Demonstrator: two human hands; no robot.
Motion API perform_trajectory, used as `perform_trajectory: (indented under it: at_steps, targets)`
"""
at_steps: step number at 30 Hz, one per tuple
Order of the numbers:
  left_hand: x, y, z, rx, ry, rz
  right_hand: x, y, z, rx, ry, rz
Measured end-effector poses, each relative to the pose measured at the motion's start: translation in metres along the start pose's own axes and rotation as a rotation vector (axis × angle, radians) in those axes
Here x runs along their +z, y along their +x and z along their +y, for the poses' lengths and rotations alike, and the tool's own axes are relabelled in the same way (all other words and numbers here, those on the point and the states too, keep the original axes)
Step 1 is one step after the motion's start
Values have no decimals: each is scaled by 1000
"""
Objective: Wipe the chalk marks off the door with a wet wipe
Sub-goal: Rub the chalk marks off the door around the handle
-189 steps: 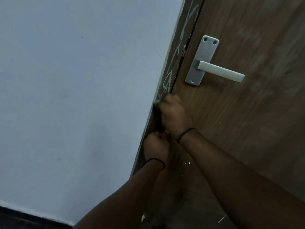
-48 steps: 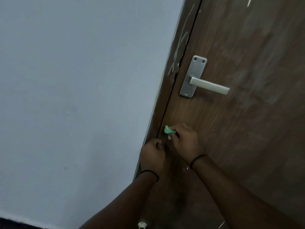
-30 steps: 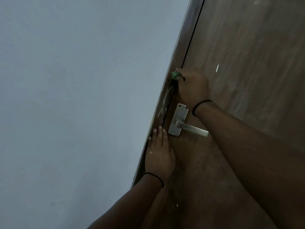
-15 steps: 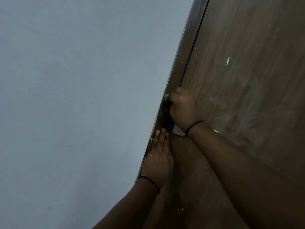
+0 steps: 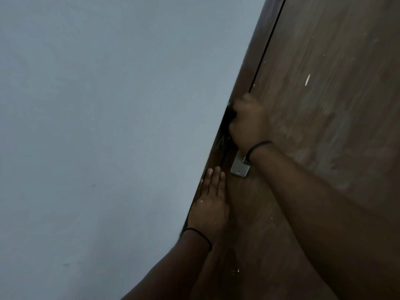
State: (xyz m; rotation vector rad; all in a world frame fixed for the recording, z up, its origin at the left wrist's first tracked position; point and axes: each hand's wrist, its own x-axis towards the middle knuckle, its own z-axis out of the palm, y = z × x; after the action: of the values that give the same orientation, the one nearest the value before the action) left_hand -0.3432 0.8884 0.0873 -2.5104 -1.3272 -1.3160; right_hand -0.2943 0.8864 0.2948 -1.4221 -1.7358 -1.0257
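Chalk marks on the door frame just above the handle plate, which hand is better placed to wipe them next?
Right. The right hand is curled against the frame directly above the chalk marks; the left hand lies flat below, bracing.

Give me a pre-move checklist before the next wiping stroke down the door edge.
1. Left hand flat, bracing the door frame: ok.
2. Right hand at the door edge above the handle plate: ok.
3. Grip on the wet wipe: cannot tell, hidden under curled fingers.
4. Chalk marks remain just below the right hand: not ok.
5. Lever clear of the stroke: cannot tell, wrist covers it.
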Motion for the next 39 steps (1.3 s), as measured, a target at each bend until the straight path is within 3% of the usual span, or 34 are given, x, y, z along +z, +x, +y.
perform_trajectory:
  at_steps: [5,9,14,24,27,32,36,39]
  targets:
    - [5,-6,-3,8,17,-57,22,-46,-12,-91,-136,-150]
    - [0,-7,0,10,-13,-4,11,-33,-4,-227,-135,-256]
    - [4,-9,-1,11,1,19,14,-6,3,-59,-14,-173]
    - [10,-5,-6,14,33,-42,13,-59,-5,-310,-209,-433]
    - [9,-5,-7,25,60,-44,12,-54,-2,-298,-192,-378]
    - [16,-6,-11,33,107,-50,10,-29,13,-83,-36,-194]
    - [19,-5,-12,44,78,-26,9,-37,2,-110,-132,-224]
    - [16,-4,-11,41,36,-14,8,-62,-11,-221,-198,-396]
